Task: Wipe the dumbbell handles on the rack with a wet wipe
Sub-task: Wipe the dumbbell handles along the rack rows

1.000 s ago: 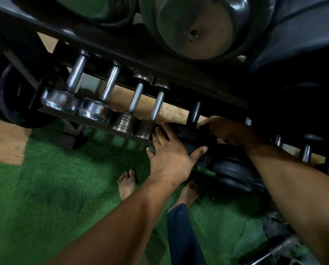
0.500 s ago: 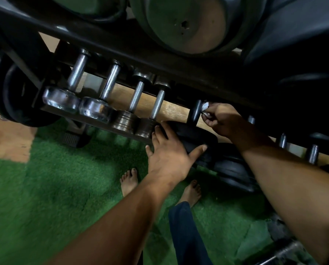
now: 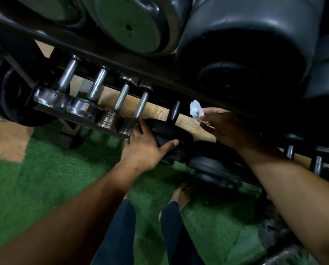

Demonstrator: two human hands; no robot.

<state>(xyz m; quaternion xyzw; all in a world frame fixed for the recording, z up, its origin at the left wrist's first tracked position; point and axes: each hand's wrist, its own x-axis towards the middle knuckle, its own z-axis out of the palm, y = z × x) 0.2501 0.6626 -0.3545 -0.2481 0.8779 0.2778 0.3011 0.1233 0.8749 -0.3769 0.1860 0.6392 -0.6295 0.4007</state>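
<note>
A black dumbbell lies on the lower rack shelf, its dark handle [image 3: 174, 111] pointing away from me. My left hand [image 3: 146, 148] grips the near black head [image 3: 171, 133] of that dumbbell, thumb stretched along its side. My right hand [image 3: 225, 127] pinches a crumpled white wet wipe [image 3: 196, 110] just to the right of the dark handle, a small gap apart from it. Several chrome dumbbells with bare steel handles [image 3: 139, 106] sit in a row to the left on the same shelf.
The black rack rail [image 3: 121, 62] crosses overhead, with big black dumbbell heads [image 3: 242, 50] on the upper shelf. More black dumbbells [image 3: 213, 167] and short handles [image 3: 317, 164] sit at the right. Green turf [image 3: 45, 180] and my bare feet [image 3: 182, 196] are below.
My right hand has come off the dark handle and drawn back to the right, so the white wipe now shows in its fingers. The left hand has stayed on the black dumbbell head.
</note>
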